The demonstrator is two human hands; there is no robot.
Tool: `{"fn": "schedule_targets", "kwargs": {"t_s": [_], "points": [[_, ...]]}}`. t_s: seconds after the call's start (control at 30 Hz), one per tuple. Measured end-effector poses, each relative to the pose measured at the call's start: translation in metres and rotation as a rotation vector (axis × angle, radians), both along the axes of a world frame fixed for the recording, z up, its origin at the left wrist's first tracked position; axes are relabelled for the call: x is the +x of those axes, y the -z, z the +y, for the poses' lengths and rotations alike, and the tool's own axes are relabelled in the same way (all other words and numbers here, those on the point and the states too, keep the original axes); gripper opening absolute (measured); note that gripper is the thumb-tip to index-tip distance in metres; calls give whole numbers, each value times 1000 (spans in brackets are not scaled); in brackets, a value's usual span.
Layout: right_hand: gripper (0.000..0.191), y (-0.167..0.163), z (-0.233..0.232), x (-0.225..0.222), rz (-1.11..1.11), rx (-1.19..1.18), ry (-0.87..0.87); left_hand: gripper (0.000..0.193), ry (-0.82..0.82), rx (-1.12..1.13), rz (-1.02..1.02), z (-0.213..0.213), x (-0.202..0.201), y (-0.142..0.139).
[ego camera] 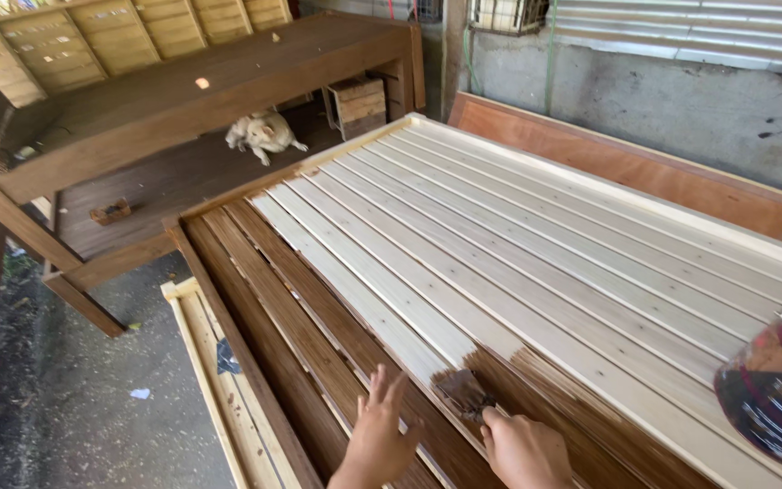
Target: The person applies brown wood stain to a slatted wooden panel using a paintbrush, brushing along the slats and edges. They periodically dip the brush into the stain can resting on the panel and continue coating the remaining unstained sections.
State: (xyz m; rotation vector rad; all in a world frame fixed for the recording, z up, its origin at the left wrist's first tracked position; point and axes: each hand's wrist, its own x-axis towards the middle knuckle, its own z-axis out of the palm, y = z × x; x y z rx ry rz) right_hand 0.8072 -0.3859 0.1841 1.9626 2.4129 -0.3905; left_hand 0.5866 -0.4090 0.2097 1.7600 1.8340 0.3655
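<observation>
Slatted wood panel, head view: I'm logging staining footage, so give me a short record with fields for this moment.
surface: slatted wood panel, lying flat, pale and bare over most of its width
stained part: dark brown along the left slats and the near edge
right hand: holds a brush, bristles on a slat at the stain's edge
left hand: fingers spread, resting on the stained slats
stain can: stain-smeared, at the right edge of view
background: a light-coloured dog lying under a dark wooden table

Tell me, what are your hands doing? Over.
Right hand grips dark-bristled brush. Left hand flat on pale slatted wooden panel. Nothing blocking.
</observation>
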Motion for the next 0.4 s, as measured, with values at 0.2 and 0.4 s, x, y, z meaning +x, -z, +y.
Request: {"fn": "schedule_targets", "kwargs": {"t_s": [0.2, 0.4], "points": [[15, -14, -50, 85, -66, -67, -31, 77, -81, 144, 13, -8, -17, -4], [15, 18, -12, 50, -97, -115, -145, 77, -131, 209, -53, -14, -40, 38]]}}
